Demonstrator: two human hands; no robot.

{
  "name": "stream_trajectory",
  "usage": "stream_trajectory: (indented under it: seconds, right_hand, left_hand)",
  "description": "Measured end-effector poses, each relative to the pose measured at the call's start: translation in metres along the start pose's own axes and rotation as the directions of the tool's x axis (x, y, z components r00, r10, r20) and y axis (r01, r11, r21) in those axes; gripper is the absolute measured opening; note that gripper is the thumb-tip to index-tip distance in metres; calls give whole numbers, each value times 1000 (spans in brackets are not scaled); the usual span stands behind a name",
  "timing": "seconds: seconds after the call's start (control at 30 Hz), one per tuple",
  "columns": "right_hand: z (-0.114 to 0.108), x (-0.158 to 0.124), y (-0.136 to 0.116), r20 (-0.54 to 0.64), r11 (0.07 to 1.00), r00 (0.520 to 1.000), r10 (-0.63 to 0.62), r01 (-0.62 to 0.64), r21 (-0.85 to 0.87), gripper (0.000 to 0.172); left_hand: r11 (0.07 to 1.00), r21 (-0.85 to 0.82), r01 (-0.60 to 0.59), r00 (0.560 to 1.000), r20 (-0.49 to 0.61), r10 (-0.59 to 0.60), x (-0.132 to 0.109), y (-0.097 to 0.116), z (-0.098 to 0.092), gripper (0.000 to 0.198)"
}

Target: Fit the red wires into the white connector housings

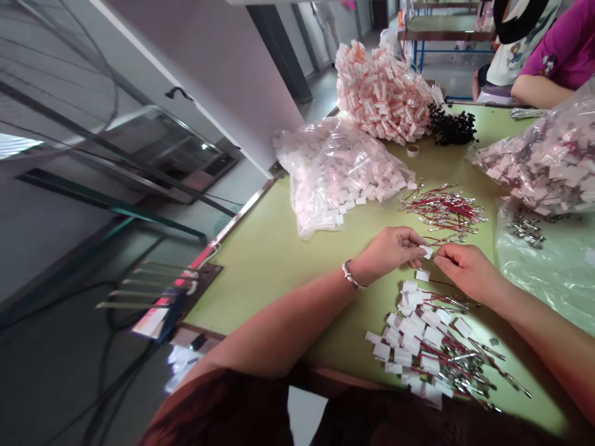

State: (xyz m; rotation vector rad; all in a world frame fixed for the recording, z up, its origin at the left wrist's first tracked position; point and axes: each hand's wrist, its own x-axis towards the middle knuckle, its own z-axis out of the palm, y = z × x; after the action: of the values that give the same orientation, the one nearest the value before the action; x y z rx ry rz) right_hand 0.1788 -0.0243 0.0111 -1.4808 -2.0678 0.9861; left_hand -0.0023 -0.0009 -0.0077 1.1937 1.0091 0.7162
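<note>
Between the thumb and fingers of my left hand (397, 251) is a small white plastic connector housing (426, 251). My right hand (465, 269) is pinched closed just right of the housing; whatever sits in its fingertips is too small to make out. Just beyond both hands lies a pile of short red wires (444, 207) with metal terminals on their ends. Below them a single white housing (422, 275) with a red wire rests on the table. Nearer my body spreads a heap of white housings (411, 331) with red wires and metal ends attached.
A clear bag of white housings (344, 167) lies open on the green table (260, 266). Behind it stand a large bag of white-and-orange parts (381, 93), black pieces (450, 127) and a tape roll (413, 150). More bags (548, 161) lie right. Another person's arm (542, 90) rests at the far edge.
</note>
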Motion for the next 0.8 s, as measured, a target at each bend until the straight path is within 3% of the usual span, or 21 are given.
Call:
stream_trajectory:
  seconds: [0.13,0.23,0.27,0.3,0.37,0.43,0.53,0.6,0.67,0.8]
  right_hand:
    - [5,0,2,-53,999,998,-44,43,-26,22]
    - [5,-4,-1,-46,998,997,-63,62,-31,22]
    - [5,-6,-3,5,997,998,-70,70,-26,21]
    - [4,-9,-5,80,996,993,-89,91,-16,21]
    - [1,-11,-8,225,988,962,-156,156,17,22]
    - [-4,-7,-6,228,978,952,-204,206,19,23]
    - [-10,7,7,5,970,984,-178,176,-165,21]
    - [-11,16,17,-74,928,982,-172,136,-347,16]
    - [-9,22,24,-83,852,980,-182,115,-511,16]
    - [0,25,29,-82,737,977,-196,92,-670,20]
  left_hand:
    - [998,50,-30,998,65,27,1,3,-1,13]
    - [913,365,-182,983,69,168,7,12,-25,23]
    - [822,521,-231,963,2,269,11,13,-38,26]
    - [701,682,-211,910,-124,395,15,14,-52,27]
    - [486,874,-6,789,-295,539,25,10,-82,26]
    - [342,933,108,798,-287,531,34,2,-105,24]
    - [263,955,135,808,-260,528,43,-9,-120,22]
    - [246,960,130,808,-246,535,45,-12,-119,22]
    - [232,965,123,817,-231,528,45,-11,-115,23]
    - [231,966,114,833,-220,508,42,-7,-107,28]
